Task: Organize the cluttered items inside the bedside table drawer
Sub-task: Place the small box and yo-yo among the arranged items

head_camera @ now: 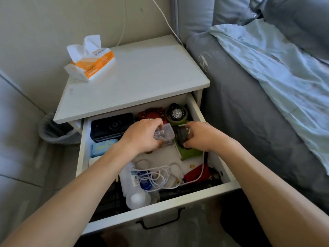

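Both hands are inside the open drawer (195, 111), and the sorting looks barely past its start. The left hand (142, 135) has its fingers curled round a small clear box of dice (164, 135), lifted slightly near the drawer's middle. The right hand (199, 136) pinches a dark object (182, 135) lying on a green pouch (187, 154) (what the object is, I cannot tell).

At the back, a black case (111, 126), a red box (152, 113) and a watch (177, 113) sit side by side and seem fairly orderly. The front is still a jumble: a white cable (160, 172) tangles over a plastic bottle (131, 186) and a blue item (145, 182), beside a red pouch (196, 172). That cable will likely snag anything pulled out.

On the tabletop (142, 73) stands a tissue pack (90, 63); a bed (258, 104) lies close on the right.
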Motion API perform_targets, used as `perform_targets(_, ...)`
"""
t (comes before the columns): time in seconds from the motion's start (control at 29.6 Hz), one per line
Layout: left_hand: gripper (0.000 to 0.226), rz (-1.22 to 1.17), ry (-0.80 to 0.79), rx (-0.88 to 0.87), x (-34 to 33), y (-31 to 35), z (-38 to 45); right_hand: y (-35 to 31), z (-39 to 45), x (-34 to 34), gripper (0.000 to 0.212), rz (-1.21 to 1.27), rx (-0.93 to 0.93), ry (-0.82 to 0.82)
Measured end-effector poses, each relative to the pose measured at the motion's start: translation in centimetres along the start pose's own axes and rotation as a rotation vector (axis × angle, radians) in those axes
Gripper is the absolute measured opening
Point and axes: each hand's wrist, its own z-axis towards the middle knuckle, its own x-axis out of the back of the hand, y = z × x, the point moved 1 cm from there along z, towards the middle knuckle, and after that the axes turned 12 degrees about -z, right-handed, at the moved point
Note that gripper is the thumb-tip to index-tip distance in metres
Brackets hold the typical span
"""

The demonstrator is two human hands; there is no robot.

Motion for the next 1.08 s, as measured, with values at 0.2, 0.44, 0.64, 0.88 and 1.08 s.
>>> perform_targets(0.2,0.027,0.105,0.055,0.003,-2.6,-0.8,0.8,-0.1,1.2,-0.6,0.042,-0.116,0.048,0.073)
perform_targets(0.44,0.033,0.141,0.051,0.008,-3.4,-0.3,1.1,-0.4,2.0,-1.8,0.041,-0.178,0.052,0.009)
perform_targets(0.64,0.035,0.118,0.030,0.008,-3.1,-0.9,1.1,-0.3,2.1,-2.0,0.042,-0.144,0.023,0.023)
perform_targets(0.88,0.036,0.103,0.038,0.022,-3.3,-1.2,1.3,-0.5,2.5,-2.9,0.056,-0.131,-0.033,0.058)
perform_targets(1.08,0.051,0.092,0.051,0.053,-3.7,-0.9,1.3,-0.5,2.7,-3.0,0.063,-0.075,-0.043,0.075)
